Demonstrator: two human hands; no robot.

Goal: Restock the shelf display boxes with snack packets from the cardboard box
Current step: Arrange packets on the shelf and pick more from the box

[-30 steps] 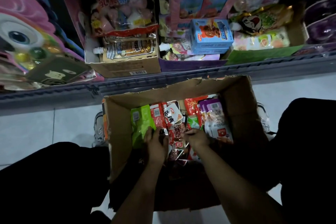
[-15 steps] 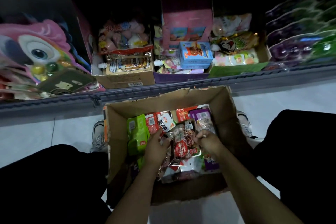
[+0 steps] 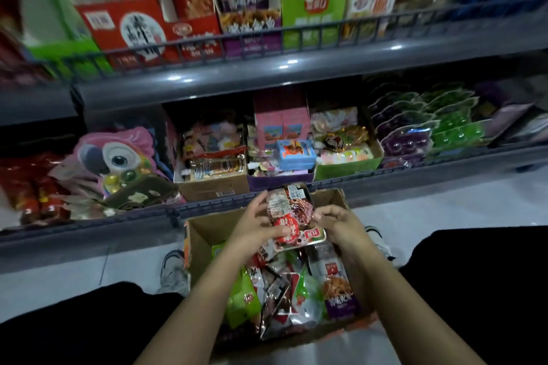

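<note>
1. the upper shelf (image 3: 296,68) carries a row of upright display boxes: a red one (image 3: 130,29), a purple one (image 3: 252,9) and a green one (image 3: 314,6); how full each is cannot be told, as that part is blurred.
2. the cardboard box (image 3: 207,231) stands on the floor between the person's knees, holding many loose snack packets (image 3: 296,290), green, red and purple.
3. a small bunch of red packets (image 3: 292,222) is held above the box, clear of the rest.
4. the left hand (image 3: 255,228) pinches the bunch's left edge, fingers curled round it; the right hand (image 3: 341,225) grips the right edge, fingertips pressed on it.
5. the step in hand looks like the lift out; next, i judge, the bunch must be matched to the red display box and slid in upright.
</note>
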